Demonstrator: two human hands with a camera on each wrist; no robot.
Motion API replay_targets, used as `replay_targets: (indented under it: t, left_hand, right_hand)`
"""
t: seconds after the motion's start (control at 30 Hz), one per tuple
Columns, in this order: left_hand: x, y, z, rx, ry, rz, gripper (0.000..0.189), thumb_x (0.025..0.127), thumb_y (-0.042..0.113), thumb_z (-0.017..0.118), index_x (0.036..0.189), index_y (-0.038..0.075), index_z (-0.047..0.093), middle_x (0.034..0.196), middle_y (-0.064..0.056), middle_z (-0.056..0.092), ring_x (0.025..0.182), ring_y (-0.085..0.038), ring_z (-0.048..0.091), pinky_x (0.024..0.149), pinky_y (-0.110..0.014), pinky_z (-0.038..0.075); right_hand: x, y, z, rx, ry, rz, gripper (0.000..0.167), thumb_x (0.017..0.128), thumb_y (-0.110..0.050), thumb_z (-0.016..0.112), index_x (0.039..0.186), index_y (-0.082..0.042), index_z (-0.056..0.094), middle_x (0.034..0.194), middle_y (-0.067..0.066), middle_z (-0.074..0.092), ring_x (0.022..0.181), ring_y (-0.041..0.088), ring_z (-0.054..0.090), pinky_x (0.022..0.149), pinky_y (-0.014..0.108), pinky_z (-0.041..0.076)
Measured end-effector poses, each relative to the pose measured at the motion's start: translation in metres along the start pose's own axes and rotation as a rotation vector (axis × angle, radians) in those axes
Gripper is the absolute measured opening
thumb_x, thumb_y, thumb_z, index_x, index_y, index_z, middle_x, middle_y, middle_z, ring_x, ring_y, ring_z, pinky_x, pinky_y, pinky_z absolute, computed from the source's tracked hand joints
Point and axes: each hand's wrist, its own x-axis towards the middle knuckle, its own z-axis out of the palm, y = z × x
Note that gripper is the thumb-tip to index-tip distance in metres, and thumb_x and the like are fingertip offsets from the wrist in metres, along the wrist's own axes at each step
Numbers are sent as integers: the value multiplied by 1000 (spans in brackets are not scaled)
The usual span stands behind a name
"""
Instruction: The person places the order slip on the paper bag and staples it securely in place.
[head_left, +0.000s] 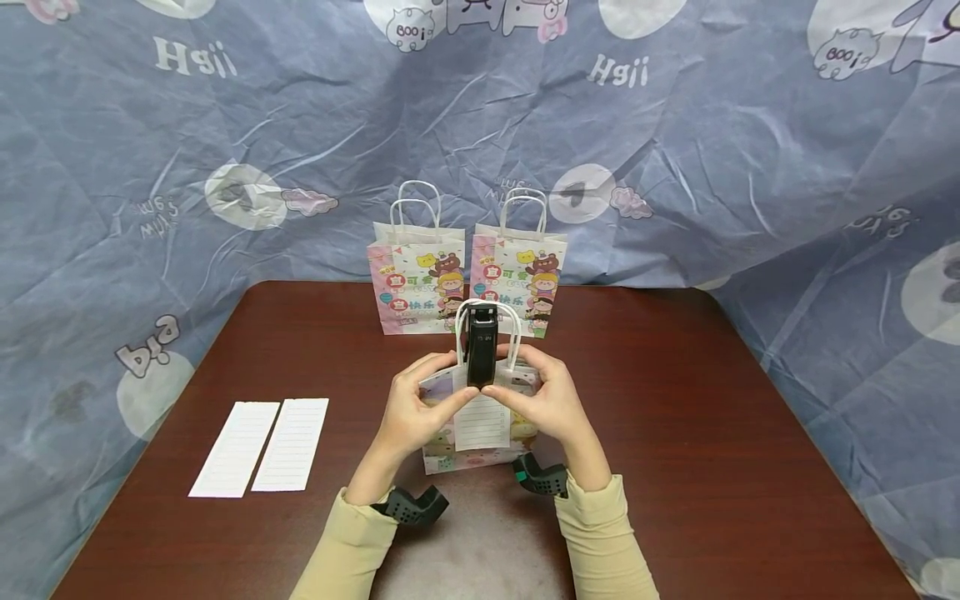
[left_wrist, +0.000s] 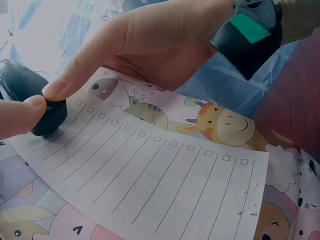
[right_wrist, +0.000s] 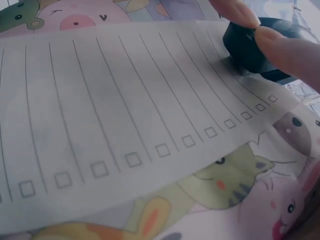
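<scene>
Pinching black oblong stapler [head_left: 482, 346] in left hand [head_left: 412, 407] and right hand [head_left: 553, 402] at upper end of white lined paper sheet [head_left: 482, 425] against pastel cartoon-printed paper bag [head_left: 523, 429], over red-brown wooden desk [head_left: 690, 433].

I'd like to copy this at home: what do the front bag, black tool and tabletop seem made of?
Front bag: likely paper, smooth and printed, judging by its thin, flat panels.
Black tool: probably plastic, glossy, as its bright highlights suggest; metal parts can't be ruled out.
Tabletop: wood or wood-look laminate with a soft sheen, going by its reddish-brown tone and pale glare.
</scene>
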Motion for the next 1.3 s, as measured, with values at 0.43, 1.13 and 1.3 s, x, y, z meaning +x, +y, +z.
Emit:
replay_targets:
  t: [0.43, 1.13, 1.3]
  left_hand:
    - [2, -3, -5, -43, -29, 8, 45, 70, -11, 75, 113, -11, 60, 110, -21, 62, 107, -20, 57, 87, -25, 46]
    - [1, -5, -8, -79, -42, -29, 48, 69, -12, 75, 115, -11, 60, 114, -23, 59, 110, -18, 54, 92, -33, 42]
    - [1, -6, -8, -88, -56, -22, 49, 69, -14, 74, 115, -12, 60, 114, -23, 59, 112, -19, 52, 92, -33, 41]
  right_hand:
    - [0, 1, -2, 30, -17, -61, 47, 67, 11, 77, 111, 8, 62, 107, 20, 65, 91, 12, 58, 72, 25, 47]
    - [0, 22, 4, 92, 91, -239, 63, 55, 17, 81, 109, 5, 52, 112, 10, 56, 109, 18, 49, 93, 29, 38]
    - [0, 1, 0, -13, 60, -229, 70, 58, 13, 81, 122, 5, 54, 114, 13, 57, 108, 12, 49, 92, 27, 39]
